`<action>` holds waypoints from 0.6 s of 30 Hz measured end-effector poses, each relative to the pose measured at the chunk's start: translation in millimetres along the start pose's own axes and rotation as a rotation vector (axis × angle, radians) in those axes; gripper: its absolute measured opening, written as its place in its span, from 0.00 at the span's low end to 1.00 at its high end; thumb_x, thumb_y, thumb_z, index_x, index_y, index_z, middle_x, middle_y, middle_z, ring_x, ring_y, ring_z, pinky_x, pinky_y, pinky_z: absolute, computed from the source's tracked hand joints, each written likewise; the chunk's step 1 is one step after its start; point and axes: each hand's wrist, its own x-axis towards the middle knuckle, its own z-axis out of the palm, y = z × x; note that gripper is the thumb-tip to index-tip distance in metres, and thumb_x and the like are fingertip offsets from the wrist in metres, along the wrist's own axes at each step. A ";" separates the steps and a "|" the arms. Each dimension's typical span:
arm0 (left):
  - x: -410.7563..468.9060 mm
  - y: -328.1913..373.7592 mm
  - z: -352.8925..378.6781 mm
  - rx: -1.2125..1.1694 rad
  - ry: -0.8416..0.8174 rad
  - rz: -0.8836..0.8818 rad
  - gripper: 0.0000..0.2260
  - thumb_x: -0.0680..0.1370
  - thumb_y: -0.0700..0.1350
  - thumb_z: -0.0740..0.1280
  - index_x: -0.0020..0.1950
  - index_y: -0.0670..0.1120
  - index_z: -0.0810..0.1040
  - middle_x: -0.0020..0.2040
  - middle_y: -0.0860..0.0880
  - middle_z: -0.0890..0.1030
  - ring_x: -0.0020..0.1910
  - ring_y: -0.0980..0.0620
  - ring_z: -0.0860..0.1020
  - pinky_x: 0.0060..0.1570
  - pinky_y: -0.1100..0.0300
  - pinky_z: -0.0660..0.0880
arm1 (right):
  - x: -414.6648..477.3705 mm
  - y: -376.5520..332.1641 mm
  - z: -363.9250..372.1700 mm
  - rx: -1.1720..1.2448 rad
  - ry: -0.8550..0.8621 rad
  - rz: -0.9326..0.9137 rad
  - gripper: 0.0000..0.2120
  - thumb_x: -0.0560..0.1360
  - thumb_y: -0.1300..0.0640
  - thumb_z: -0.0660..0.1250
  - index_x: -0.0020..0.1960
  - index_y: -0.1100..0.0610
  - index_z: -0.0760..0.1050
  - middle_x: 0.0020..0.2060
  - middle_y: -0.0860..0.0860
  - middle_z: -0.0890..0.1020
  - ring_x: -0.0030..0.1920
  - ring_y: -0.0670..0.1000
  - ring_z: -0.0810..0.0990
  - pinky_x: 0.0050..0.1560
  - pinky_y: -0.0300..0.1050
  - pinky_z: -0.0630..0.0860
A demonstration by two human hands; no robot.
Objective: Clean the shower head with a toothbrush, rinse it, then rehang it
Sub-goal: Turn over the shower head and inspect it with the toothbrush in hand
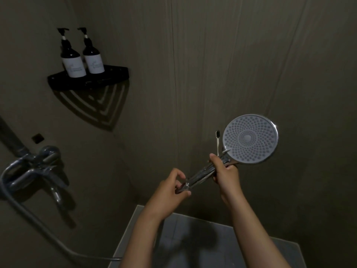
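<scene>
Rt hand [225,171] grips the shower head [250,138] by its handle just below the disc, w/ the toothbrush [217,140] pinned in the same fist, bristles up beside the rim. Lt hand [172,187] curls round the handle's lower end, prob. to steady it. Nozzle face is turned to the viewer, likely for scrubbing or checking; not rehung yet.

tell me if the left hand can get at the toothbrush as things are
Probably not yet: the left hand grips the handle end of the shower head, and the right hand clamps the toothbrush against that handle. Only its bristle end stands free.
</scene>
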 end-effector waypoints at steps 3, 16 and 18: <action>-1.1 -1.5 1.1 -0.048 -0.027 -0.006 0.13 0.72 0.40 0.71 0.47 0.54 0.70 0.32 0.54 0.74 0.33 0.60 0.72 0.39 0.62 0.71 | -2.1 -1.7 0.7 0.001 -0.003 0.007 0.08 0.73 0.53 0.69 0.45 0.59 0.77 0.33 0.50 0.79 0.31 0.44 0.78 0.31 0.36 0.71; -4.0 0.3 -10.7 -0.370 -0.189 -0.130 0.06 0.81 0.44 0.59 0.52 0.46 0.75 0.40 0.49 0.85 0.36 0.54 0.80 0.42 0.63 0.73 | -2.7 -10.3 -1.4 0.129 0.029 0.012 0.09 0.74 0.55 0.69 0.37 0.57 0.77 0.23 0.46 0.76 0.25 0.44 0.73 0.27 0.36 0.67; -4.8 -1.1 -9.4 -0.327 -0.237 -0.138 0.13 0.82 0.47 0.55 0.49 0.46 0.78 0.38 0.48 0.84 0.37 0.53 0.80 0.45 0.63 0.73 | -3.4 -10.6 -2.0 0.145 0.029 0.012 0.09 0.74 0.55 0.69 0.36 0.57 0.77 0.23 0.46 0.77 0.25 0.43 0.73 0.28 0.37 0.67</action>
